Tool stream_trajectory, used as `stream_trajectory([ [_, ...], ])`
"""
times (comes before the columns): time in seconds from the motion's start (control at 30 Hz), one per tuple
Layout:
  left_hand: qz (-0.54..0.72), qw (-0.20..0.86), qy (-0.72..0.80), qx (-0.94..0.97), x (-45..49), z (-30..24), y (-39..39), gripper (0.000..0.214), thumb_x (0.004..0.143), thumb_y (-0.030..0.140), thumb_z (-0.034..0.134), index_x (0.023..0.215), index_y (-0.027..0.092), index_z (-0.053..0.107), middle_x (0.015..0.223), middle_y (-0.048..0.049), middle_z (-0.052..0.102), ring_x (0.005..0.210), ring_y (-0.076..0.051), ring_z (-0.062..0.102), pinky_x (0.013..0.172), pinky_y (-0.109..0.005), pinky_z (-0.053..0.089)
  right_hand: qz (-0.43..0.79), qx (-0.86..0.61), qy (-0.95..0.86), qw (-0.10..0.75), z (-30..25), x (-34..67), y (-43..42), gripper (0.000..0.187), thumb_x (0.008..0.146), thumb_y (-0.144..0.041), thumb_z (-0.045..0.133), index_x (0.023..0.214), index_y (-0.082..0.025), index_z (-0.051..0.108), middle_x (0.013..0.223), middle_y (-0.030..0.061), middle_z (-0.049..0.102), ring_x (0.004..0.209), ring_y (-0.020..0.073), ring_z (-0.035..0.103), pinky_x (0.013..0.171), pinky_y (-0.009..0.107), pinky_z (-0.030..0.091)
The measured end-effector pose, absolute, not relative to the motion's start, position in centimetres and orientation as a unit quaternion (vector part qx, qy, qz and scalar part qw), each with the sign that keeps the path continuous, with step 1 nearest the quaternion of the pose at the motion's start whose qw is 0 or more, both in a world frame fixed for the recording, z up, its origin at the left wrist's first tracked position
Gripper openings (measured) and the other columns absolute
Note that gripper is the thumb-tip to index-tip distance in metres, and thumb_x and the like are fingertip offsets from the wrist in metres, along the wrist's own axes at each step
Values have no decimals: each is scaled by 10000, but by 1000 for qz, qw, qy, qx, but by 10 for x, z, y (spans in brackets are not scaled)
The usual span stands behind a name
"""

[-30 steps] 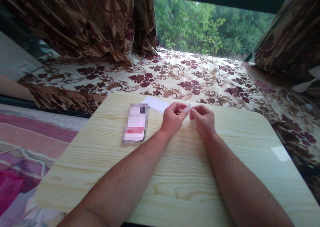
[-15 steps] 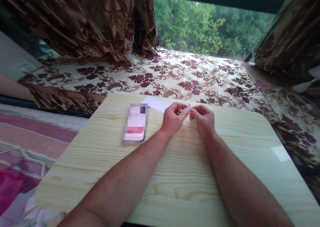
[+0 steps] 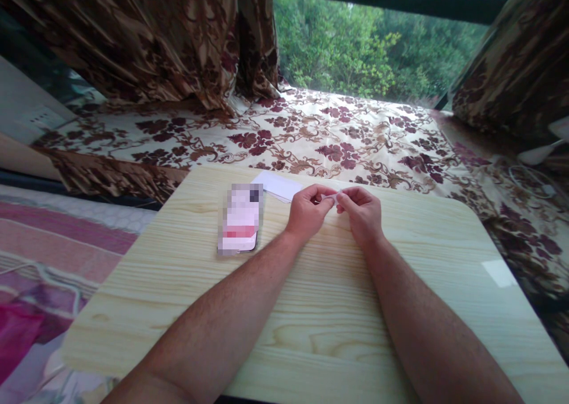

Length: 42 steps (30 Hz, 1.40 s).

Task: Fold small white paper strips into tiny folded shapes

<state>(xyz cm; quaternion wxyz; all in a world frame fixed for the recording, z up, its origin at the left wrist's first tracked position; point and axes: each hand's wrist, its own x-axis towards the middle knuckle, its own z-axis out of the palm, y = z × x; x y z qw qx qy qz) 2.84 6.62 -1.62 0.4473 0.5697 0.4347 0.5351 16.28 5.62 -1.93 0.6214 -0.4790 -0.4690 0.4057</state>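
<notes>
Pale wood-grain table (image 3: 311, 309), smooth, faintly glossy. White paper sheet (image 3: 278, 186) looks matt. Floral cloth (image 3: 347, 137) probably satin-sheened.

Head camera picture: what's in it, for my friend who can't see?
A left hand and a right hand pinch a small white slip between them over a wooden table. A phone lies to their left, a white sheet behind them.

We had one head-worn view, looking forward and down, close over the worktop (image 3: 311, 309), toward the window (image 3: 368, 42).
</notes>
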Motion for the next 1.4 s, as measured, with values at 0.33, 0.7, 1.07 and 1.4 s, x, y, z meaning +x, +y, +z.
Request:
stream_trajectory([
  [0.33,530,439,441,576,29,-17,66,124,764,247,666,844,182,735,610,30,529,583,-102,444,560,-243,352,395,-478,-496,607,-18,164,55,166,762,-324,737,718,-186,658,577,-25,604,517,109,537,524,252,431],
  [0.7,516,441,445,584,27,-14,65,147,756,271,684,866,182,721,607,42,498,565,-94,417,552,-239,353,384,-486,-505,602,-18,165,54,181,759,-327,731,696,-183,641,595,-21,605,527,110,526,532,256,425],
  [1.07,512,458,434,583,28,-12,64,188,756,337,700,863,183,717,608,33,511,558,-96,421,515,-237,327,381,-494,-504,598,-16,165,53,164,759,-308,726,684,-185,647,590,-19,609,529,115,527,543,262,427],
  [1.4,505,460,438,585,28,-12,64,211,741,335,704,883,179,712,608,32,531,554,-94,429,509,-231,332,386,-480,-505,604,-17,166,53,164,776,-281,720,666,-180,653,570,-19,607,525,108,519,554,257,416],
])
